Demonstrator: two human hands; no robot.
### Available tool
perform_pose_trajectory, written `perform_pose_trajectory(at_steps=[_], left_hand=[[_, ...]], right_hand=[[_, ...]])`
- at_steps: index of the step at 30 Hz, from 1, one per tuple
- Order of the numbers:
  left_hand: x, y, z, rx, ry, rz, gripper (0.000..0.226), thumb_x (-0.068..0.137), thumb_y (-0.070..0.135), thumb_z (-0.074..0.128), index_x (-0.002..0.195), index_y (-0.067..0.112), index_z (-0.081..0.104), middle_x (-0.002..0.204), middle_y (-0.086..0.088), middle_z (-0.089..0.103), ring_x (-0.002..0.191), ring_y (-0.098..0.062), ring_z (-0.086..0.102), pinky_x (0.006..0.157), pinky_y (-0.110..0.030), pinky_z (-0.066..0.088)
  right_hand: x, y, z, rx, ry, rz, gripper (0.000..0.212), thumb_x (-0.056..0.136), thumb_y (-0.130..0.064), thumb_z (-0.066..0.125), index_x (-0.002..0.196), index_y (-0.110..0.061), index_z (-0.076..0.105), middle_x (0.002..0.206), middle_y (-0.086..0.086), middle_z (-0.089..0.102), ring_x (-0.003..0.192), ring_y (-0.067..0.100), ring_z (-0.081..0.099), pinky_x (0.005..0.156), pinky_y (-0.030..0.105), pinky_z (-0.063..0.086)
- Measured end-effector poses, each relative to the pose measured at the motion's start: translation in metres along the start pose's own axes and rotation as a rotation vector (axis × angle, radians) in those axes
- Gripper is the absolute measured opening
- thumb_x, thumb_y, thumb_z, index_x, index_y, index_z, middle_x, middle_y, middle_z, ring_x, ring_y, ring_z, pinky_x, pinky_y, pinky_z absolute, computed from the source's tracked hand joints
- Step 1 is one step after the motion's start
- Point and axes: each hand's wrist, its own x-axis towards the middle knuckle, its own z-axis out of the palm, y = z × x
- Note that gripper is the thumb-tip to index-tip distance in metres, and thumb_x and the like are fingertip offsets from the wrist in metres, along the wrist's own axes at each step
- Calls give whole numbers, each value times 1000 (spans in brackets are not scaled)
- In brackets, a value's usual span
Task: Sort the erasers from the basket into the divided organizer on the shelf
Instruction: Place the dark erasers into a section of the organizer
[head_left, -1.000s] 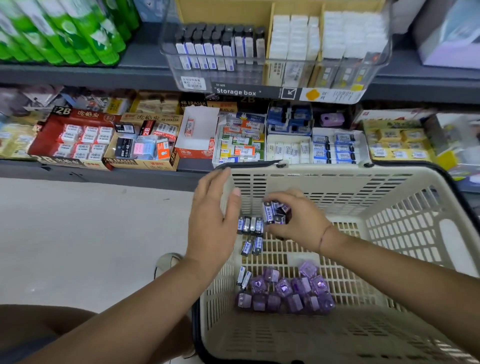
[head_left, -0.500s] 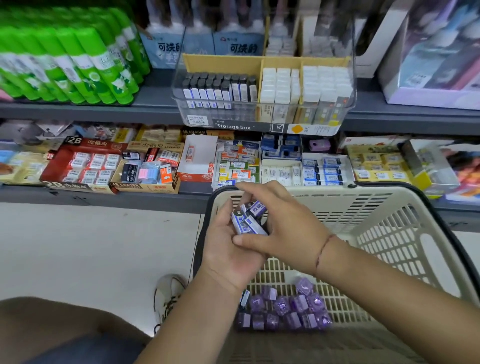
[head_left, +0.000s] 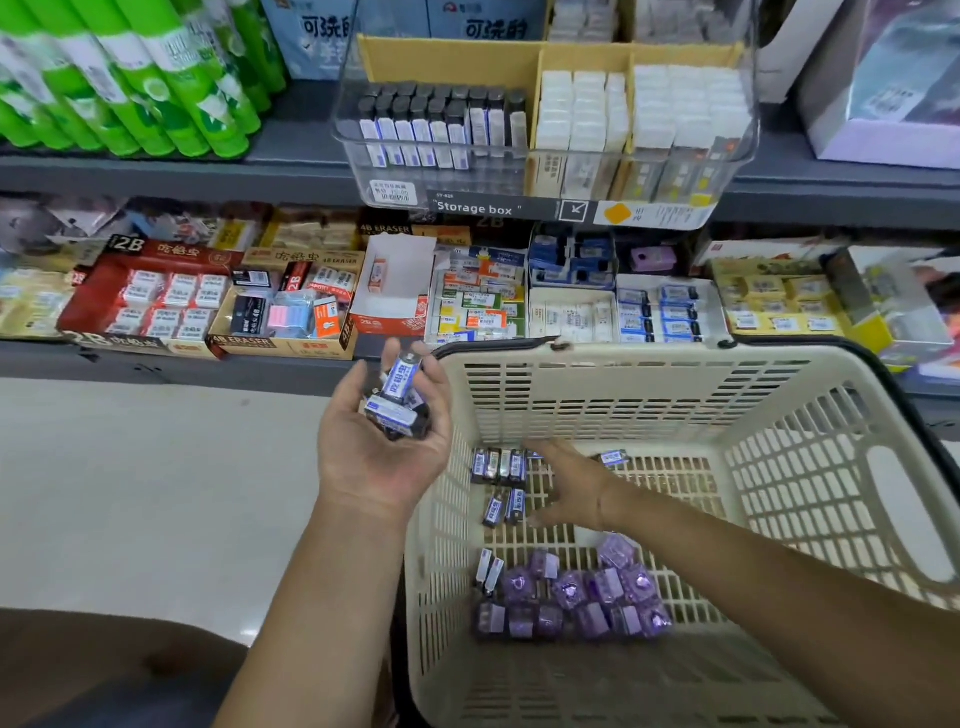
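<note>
Hands now apart: left hand (head_left: 382, 452) cups blue-sleeved erasers (head_left: 397, 397) mid-frame, right hand (head_left: 571, 483) reaches open-fingered toward loose erasers (head_left: 498, 465) in basket (head_left: 649, 356); best gather whole rows, kept aligned for organizer (head_left: 545, 171), upper centre.

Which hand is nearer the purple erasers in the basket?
Right. The right hand reaches inside the basket, just beyond the purple erasers; the left hand is up by the basket's left rim, holding blue-labelled erasers.

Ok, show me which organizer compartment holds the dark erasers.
The clear plastic organizer's leftmost compartment; the middle and right compartments hold white erasers.
</note>
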Motion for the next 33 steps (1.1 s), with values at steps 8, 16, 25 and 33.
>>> perform_pose_trajectory(at_steps=[8, 16, 25, 33], left_hand=[[15, 4, -9, 40, 56, -42, 28, 89, 28, 52, 89, 7, 72, 86, -9, 60, 55, -18, 54, 39, -18, 44], [25, -1, -10, 22, 39, -41, 29, 92, 28, 53, 95, 6, 71, 97, -14, 64, 83, -25, 66, 55, -28, 58], [17, -4, -8, 21, -60, -43, 36, 95, 29, 49, 102, 0, 69, 109, -20, 66, 110, -32, 62, 81, -48, 55], [9, -7, -9, 15, -59, -32, 37, 96, 30, 50, 113, 1, 65, 115, -20, 65, 113, -32, 60, 82, -53, 53]], right_hand=[[58, 7, 45, 30, 234, 94, 76, 78, -45, 72, 140, -24, 33, 142, 2, 42, 117, 26, 55, 96, 35, 46], [71, 2, 59, -64, 249, 124, 70, 80, -46, 69, 140, -27, 37, 148, 0, 28, 114, 26, 57, 89, 36, 51], [74, 6, 53, -16, 213, 151, 65, 83, -34, 71, 140, -22, 44, 146, 6, 34, 119, 25, 54, 104, 29, 40], [60, 17, 59, 50, 253, 202, 53, 79, -38, 74, 125, -20, 53, 122, 7, 45, 95, 25, 60, 89, 34, 51]])
